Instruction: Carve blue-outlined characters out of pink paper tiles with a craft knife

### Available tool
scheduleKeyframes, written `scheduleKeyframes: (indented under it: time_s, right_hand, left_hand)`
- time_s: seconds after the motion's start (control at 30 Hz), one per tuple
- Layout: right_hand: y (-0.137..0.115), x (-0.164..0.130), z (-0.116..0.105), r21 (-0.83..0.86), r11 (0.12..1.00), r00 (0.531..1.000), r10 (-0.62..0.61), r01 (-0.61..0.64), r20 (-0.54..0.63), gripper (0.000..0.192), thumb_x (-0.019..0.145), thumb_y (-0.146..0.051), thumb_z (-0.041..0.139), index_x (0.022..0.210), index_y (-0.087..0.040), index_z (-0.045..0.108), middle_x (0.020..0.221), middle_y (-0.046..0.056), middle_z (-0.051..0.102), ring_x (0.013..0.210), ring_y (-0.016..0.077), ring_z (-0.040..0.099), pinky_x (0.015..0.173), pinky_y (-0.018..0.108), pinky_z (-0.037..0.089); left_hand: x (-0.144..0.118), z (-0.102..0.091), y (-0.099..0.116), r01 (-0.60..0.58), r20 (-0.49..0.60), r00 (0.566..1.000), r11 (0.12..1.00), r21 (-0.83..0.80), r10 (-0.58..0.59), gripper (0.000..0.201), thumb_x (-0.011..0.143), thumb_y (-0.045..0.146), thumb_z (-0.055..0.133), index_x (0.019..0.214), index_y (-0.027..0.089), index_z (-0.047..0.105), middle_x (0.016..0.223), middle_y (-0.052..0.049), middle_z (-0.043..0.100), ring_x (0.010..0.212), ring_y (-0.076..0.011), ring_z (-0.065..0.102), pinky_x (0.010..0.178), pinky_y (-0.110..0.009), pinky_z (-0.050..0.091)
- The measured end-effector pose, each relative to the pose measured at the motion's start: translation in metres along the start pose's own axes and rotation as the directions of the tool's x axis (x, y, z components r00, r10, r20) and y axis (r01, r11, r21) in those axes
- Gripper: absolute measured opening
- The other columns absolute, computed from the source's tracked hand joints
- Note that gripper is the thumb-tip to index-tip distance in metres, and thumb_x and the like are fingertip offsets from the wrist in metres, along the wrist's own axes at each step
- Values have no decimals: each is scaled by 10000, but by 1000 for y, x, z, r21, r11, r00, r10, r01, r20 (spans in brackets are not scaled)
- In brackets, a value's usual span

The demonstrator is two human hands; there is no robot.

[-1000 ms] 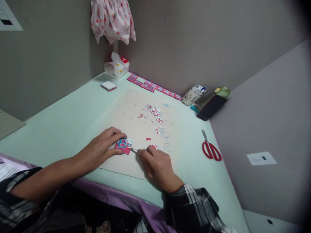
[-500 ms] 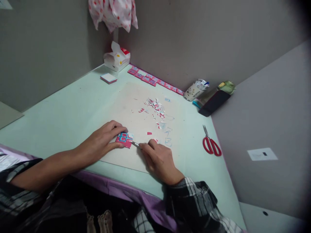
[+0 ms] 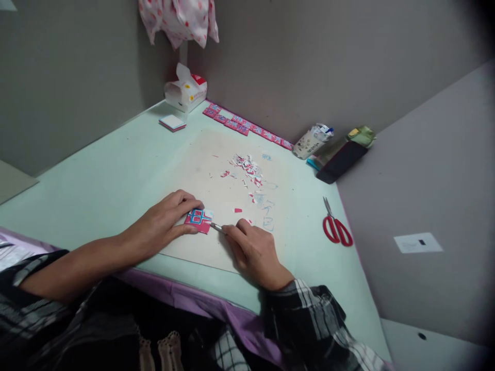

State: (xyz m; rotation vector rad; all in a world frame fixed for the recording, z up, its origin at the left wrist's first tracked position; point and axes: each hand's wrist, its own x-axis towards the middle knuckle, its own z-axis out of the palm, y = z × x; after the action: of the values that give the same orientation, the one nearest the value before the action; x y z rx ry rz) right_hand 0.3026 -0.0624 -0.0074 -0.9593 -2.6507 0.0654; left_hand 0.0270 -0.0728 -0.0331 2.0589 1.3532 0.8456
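Note:
My left hand (image 3: 164,224) lies flat on the beige cutting board (image 3: 216,154), with its fingers pressing down a small pink, blue and white patterned paper piece (image 3: 198,218). Just right of the paper, my right hand (image 3: 253,251) grips a thin craft knife (image 3: 216,226). The knife's metal tip touches the paper's right edge. Only the front of the knife shows beyond my fingers.
Paper scraps (image 3: 247,172) are scattered on the board beyond the hands. Red scissors (image 3: 336,226) lie to the right on the pale green table (image 3: 96,175). A row of pink cards (image 3: 247,129), a tissue box (image 3: 185,93), a paper pad (image 3: 172,123), a cup (image 3: 311,141) and a dark case (image 3: 340,161) line the walls.
Both hands stay on the paper piece and knife with barely any shift. The view has tilted slightly, so everything sits a little higher in the frame than a second ago.

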Motion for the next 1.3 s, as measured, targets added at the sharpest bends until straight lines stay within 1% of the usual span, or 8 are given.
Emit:
scheduleKeyframes:
  time_s: [0.33,0.67,0.8,0.93,1.07,1.13,1.2,1.3]
  right_hand:
    - [1,4,1,-12,1000,1000,6,-6,29,236,1082,-196,462,1135,-197,692,887,37,639,666,150,495,599,310,280]
    - [10,5,-1,-49,998,999,-32,33,32,201,1055,-180,510,1132,-206,693,880,32,630,661,152,467,613,318,285]
    - [12,10,-2,-109,990,996,-91,91,4,200,1066,-162,498,1101,-200,691,849,22,617,656,156,451,625,325,306]
    - [6,10,-9,-277,929,963,-265,243,-41,253,1080,-77,440,1162,-143,670,824,24,622,713,172,488,679,339,365]
    - [0,8,-15,-335,895,946,-324,296,-29,259,1072,-47,422,1192,-92,647,840,36,631,742,183,513,690,345,401]
    - [-1,8,-15,-326,902,950,-310,281,-39,258,1063,-38,425,1184,-98,645,838,33,627,739,185,520,694,343,415]
    - [-1,8,-13,-314,910,953,-298,271,-43,250,1054,-33,439,1177,-110,643,852,34,630,755,187,538,713,341,434]
    - [-1,7,-9,-310,913,955,-293,267,-40,214,1051,-45,478,1174,-118,637,871,35,637,769,190,557,731,344,451]
  left_hand:
    - [2,-6,4,25,71,997,999,27,-27,463,1030,599,551,1336,259,625,1264,-69,611,1184,-290,606,1056,-421,479]
    - [3,-2,-3,-19,34,999,1000,-1,19,422,1041,587,549,1329,287,624,1253,-59,609,1183,-279,604,1053,-408,468]
    - [3,-2,-4,-25,34,999,1000,-12,25,381,1039,543,574,1316,288,630,1247,-55,612,1183,-271,604,1051,-399,465]
    - [3,-3,-3,-7,17,1000,1000,-13,8,344,1028,482,598,1306,283,642,1241,-53,624,1176,-263,613,1049,-397,471]
    - [4,-8,7,18,55,998,999,31,-19,329,1008,402,624,1301,255,654,1241,-62,650,1174,-263,623,1029,-394,479]
    - [5,-8,16,16,21,1000,996,86,-18,318,986,391,653,1272,253,668,1220,-62,662,1172,-274,612,1019,-405,471]
    - [8,-7,25,7,1,1000,994,113,-7,241,977,376,660,1180,248,686,1156,-55,666,1122,-270,612,983,-398,470]
    - [15,-3,34,-12,49,999,995,102,7,108,989,328,617,996,236,672,1016,-32,650,977,-231,628,878,-358,474]
